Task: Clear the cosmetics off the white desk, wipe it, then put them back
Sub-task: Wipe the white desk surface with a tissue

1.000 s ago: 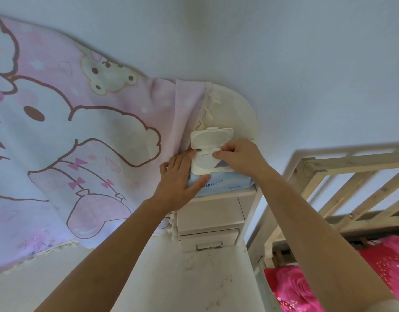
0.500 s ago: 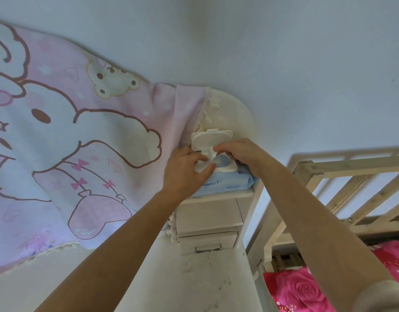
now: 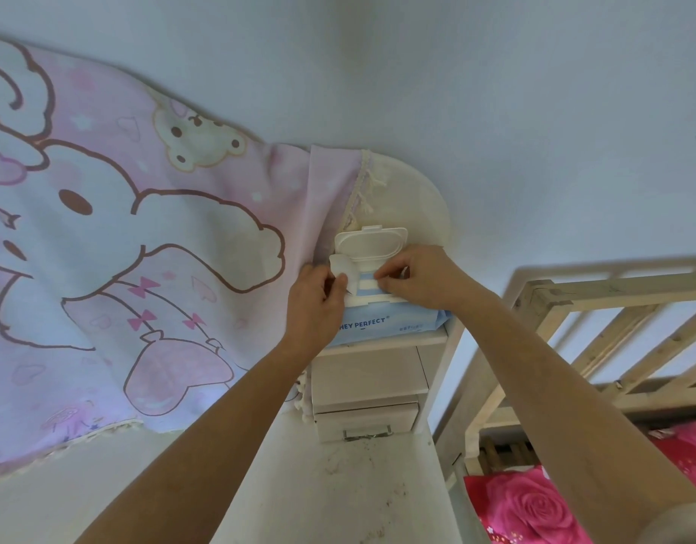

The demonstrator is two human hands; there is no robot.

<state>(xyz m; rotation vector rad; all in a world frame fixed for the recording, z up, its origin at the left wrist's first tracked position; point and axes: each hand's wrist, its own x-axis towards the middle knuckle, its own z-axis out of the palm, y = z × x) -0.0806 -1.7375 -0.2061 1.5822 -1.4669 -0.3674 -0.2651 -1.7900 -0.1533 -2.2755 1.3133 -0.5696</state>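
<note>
Reference item: the wipes pack (image 3: 381, 327), a blue soft pack lying flat on a small shelf (image 3: 381, 342) above the white counter (image 3: 338, 484). All positions below are given from this pack.

1. Left of the pack: a pink cartoon cloth (image 3: 142, 249) hangs against the wall. Its edge reaches the pack's left end.
2. Left hand (image 3: 315, 308): it lies over the pack's left end with fingers curled. Thumb and forefinger pinch the white seal flap (image 3: 339, 268), which stands peeled up just left of the opening.
3. Top of the pack: the hinged lid (image 3: 372, 243) is raised and leans back. A white wipe (image 3: 368, 285) shows in the opening beneath it.
4. Right hand (image 3: 423, 278): it lies over the pack's right half, with fingertips closed on the edge of the wipe.
5. Right of the pack: a wooden bed frame (image 3: 574, 308) stands well apart.

No cosmetics are in view.

Handling, as judged:
- The pack is light and soft and is likely to lift with the sheet unless held down. Press on the rigid lid frame, not the film.
- The wipe is thin, damp and limp. Take it at the pinched edge and draw it steadily upward to avoid tearing it or dragging the next sheet out.
</note>
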